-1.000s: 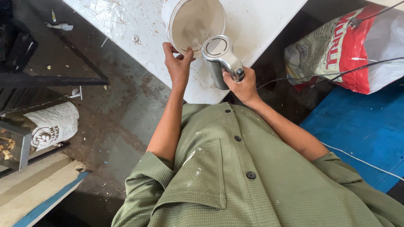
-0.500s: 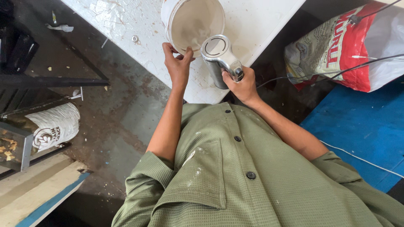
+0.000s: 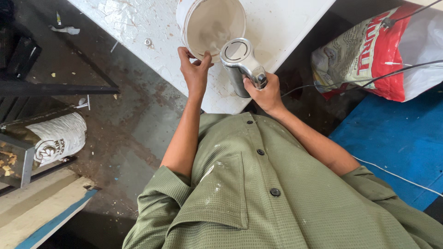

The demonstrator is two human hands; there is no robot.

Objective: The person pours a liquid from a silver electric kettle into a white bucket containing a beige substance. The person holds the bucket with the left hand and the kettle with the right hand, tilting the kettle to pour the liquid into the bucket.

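A white plastic bucket with a pale, wet-looking inside stands on a paint-stained white table. My left hand grips the bucket's near rim. My right hand holds the handle of a silver metal electric kettle, lid closed, which sits right beside the bucket at its near right. My green button shirt fills the lower part of the view.
A red and white printed sack lies at the right, with cables over it. A blue sheet covers the floor below it. At the left are a dark metal frame, a white printed sack and a wooden plank.
The view has shifted slightly. Both hands keep their hold on the bucket rim and the kettle, which stay in place.
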